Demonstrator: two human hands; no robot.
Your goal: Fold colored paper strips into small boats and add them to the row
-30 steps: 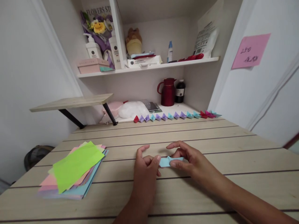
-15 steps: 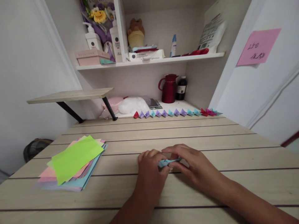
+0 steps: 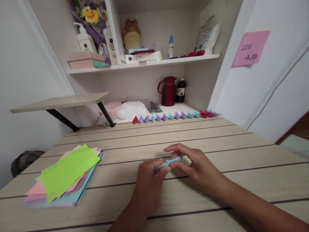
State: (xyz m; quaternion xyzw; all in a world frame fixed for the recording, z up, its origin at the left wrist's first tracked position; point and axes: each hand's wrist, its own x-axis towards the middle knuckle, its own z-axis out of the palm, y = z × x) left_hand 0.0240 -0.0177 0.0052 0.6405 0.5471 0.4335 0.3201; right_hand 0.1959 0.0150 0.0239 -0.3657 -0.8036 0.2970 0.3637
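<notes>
A folded light-blue paper boat point(image 3: 169, 162) is held between my two hands, just above the wooden table point(image 3: 116, 193). My left hand point(image 3: 151, 175) pinches its left end between thumb and fingers. On the other end, my right hand point(image 3: 193, 162) has its thumb at the near side, with the index finger raised and arched over the paper; its other fingers are partly hidden. Along the table's back edge runs a row of several small folded paper boats point(image 3: 176, 115) in red, purple, light blue and pink.
At the left lies a stack of coloured paper sheets point(image 3: 70, 172), bright green on top. A small raised wooden shelf point(image 3: 60, 100) on black legs stands behind it. Further back are a dark red jug point(image 3: 168, 91), a dark bottle point(image 3: 181, 91) and a loaded white shelf point(image 3: 145, 65).
The view has swung to the right, so the surroundings sit further left. My right index finger has lifted, and more of the light-blue paper boat shows between my hands.
</notes>
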